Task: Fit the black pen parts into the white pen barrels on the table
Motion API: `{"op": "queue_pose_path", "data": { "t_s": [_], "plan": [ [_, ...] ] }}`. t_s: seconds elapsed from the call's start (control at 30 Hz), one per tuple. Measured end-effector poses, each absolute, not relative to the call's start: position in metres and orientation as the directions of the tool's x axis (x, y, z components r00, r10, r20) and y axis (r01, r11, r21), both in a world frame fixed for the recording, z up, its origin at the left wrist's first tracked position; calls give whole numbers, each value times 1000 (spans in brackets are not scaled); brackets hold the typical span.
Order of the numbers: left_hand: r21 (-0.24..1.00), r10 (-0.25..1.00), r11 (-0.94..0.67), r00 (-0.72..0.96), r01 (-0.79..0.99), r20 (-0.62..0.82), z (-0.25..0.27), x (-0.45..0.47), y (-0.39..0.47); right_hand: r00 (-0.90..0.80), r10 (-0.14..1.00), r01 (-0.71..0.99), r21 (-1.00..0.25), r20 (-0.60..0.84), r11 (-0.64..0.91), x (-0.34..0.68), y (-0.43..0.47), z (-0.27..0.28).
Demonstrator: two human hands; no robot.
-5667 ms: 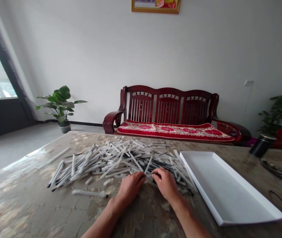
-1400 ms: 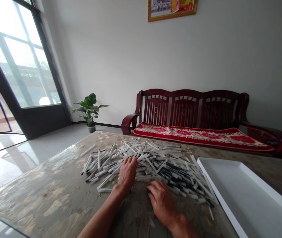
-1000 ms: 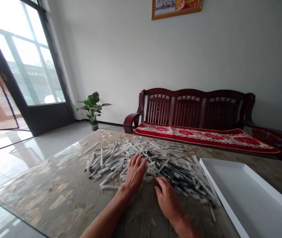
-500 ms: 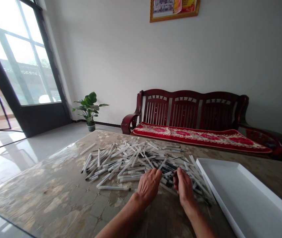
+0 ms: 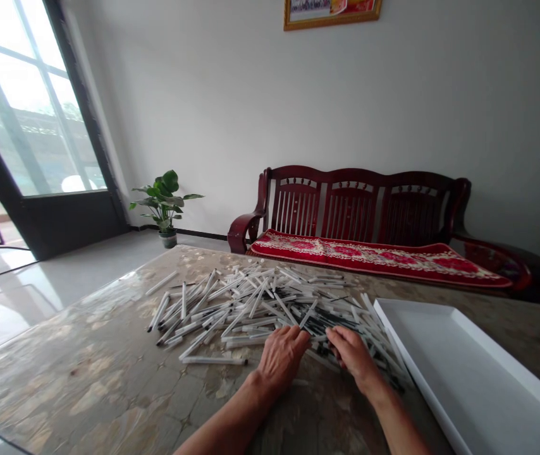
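My left hand [image 5: 282, 355] is at the near edge of a loose heap of pen parts. Its fingers are curled and closed, and whatever lies in them is hidden by the back of the hand. Close on its right, my right hand [image 5: 354, 359] is closed in a pinch, thumb and forefinger turned toward the left hand. I cannot make out what it grips. Around and beyond both hands spread many white pen barrels [image 5: 255, 297], some with black ends. Thin black rods [image 5: 329, 321], which look like refills or dark pens, lie in the heap just past the fingers.
A shallow white tray [image 5: 483, 373] stands to the right of the heap on the patterned tabletop [image 5: 85, 373]. One barrel [image 5: 160, 283] lies apart at the left. Beyond the table are a dark red wooden bench [image 5: 350, 208] and a potted plant [image 5: 167, 202].
My right hand has turned so that its fingertips point left, closer to the left hand. The left hand stays nearly in place. The whole view has shifted slightly.
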State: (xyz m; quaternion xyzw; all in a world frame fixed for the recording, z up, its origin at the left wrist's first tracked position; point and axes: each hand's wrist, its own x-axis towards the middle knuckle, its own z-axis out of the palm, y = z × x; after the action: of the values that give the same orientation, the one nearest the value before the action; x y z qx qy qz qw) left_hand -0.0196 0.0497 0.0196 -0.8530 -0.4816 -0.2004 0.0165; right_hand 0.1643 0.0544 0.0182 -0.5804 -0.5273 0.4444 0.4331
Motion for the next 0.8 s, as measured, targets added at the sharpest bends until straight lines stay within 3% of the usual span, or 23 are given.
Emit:
{"op": "queue_pose_path", "data": {
  "t_s": [0.33,0.57,0.8],
  "plan": [
    [246,857,-486,401,839,324,20,-24,50,-79,992,200,-973,100,114,170,58,24],
    [242,861,-465,371,852,347,17,-26,54,-77,996,52,-997,44,49,168,56,27],
    [218,847,-486,396,846,355,17,-25,54,53,998,167,-986,30,21,165,56,22]
  ]
}}
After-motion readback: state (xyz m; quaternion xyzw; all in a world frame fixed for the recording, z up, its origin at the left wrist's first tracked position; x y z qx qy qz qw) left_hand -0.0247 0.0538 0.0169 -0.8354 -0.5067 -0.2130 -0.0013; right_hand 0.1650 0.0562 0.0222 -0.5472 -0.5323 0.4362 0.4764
